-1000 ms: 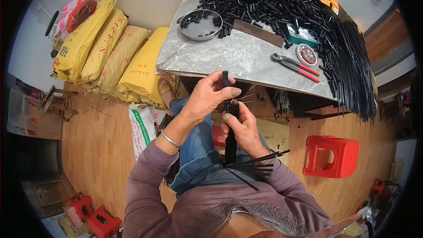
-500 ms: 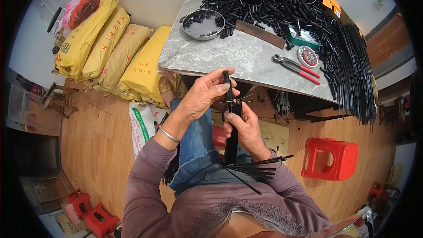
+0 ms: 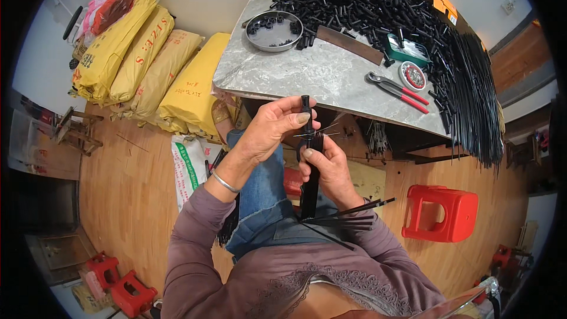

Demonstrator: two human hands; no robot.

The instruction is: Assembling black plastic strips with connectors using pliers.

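Since a second ago the left hand point(image 3: 273, 128) has drawn back a little from the table edge and now pinches a short black tube point(image 3: 305, 106) upright between thumb and fingers, just above the right hand point(image 3: 325, 168), which is closed around a dark bundle of rods point(image 3: 309, 186) standing over the lap. Thin black rods point(image 3: 348, 211) lie across the thighs. Beyond, the marble table point(image 3: 307, 77) carries a heap of black tubes point(image 3: 366, 6), a metal bowl point(image 3: 274, 23), red-handled pliers point(image 3: 396, 88) and long black rods point(image 3: 472, 100); a red stool point(image 3: 440, 212) stands to the right.
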